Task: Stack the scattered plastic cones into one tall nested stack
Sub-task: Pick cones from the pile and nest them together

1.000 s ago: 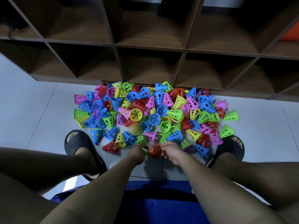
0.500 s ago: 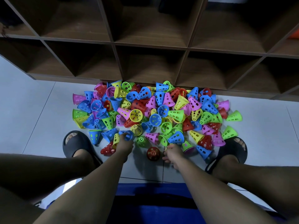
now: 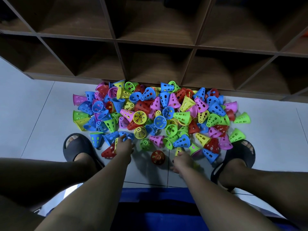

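Red cone [image 3: 158, 157] stands upright, alone on the floor [image 3: 33, 114], likely as the stack's base; the pile [image 3: 160, 112] lies at its 12 o'clock. At 10 o'clock, left hand [image 3: 124, 145] stretches straight fingers [image 3: 123, 137] onto a blue cone [image 3: 128, 134]. At 3 o'clock, right hand [image 3: 181, 160]: grip unclear.

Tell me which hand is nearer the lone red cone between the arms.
Right. The right hand sits just beside the red cone, on its right; the left hand is farther off to its left, up at the blue cones.
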`<state>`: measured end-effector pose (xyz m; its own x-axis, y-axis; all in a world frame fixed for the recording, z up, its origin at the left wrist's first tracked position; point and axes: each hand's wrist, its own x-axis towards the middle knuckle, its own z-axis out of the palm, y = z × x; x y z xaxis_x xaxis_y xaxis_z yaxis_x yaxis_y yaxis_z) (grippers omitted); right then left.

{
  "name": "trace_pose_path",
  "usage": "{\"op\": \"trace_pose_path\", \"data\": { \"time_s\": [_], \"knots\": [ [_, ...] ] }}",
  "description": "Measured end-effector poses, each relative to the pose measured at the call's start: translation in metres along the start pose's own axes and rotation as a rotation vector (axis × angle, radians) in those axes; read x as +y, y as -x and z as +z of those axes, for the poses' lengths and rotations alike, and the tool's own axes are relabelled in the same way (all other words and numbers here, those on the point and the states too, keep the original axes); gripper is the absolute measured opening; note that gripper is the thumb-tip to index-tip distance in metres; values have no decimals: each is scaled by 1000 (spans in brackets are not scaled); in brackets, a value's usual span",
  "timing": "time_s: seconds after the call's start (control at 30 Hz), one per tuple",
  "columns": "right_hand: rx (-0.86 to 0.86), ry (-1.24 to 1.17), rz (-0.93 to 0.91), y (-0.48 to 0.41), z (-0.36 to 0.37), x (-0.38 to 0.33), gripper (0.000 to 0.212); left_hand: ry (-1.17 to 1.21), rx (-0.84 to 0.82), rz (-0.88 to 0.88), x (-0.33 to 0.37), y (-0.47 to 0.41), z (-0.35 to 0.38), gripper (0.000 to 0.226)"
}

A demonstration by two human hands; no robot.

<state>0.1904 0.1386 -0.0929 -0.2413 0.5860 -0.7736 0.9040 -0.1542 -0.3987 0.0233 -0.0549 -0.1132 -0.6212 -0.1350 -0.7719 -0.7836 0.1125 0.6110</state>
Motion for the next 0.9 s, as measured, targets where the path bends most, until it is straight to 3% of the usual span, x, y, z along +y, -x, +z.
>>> {"op": "trace_pose_path", "data": {
  "time_s": [0.1,0.2,0.47,0.7,0.8,0.9],
  "knots": [
    [-5,20,-49,2,0,1,22,167,18,-72,5,3,0,46],
    [17,24,-99,-2,0,0,23,191,78,-76,9,6,-2,37],
    [96,63,-235,-1,-6,-17,21,-175,115,126,10,26,-1,4],
    [53,-257,-189,9,-20,-29,27,-244,62,198,4,53,5,10],
    [12,-366,-123,17,-27,-36,16,-248,-4,241,5,69,9,9],
    [-71,-554,-49,18,-34,-42,11,-242,-42,234,7,81,14,27]
  ]
}}
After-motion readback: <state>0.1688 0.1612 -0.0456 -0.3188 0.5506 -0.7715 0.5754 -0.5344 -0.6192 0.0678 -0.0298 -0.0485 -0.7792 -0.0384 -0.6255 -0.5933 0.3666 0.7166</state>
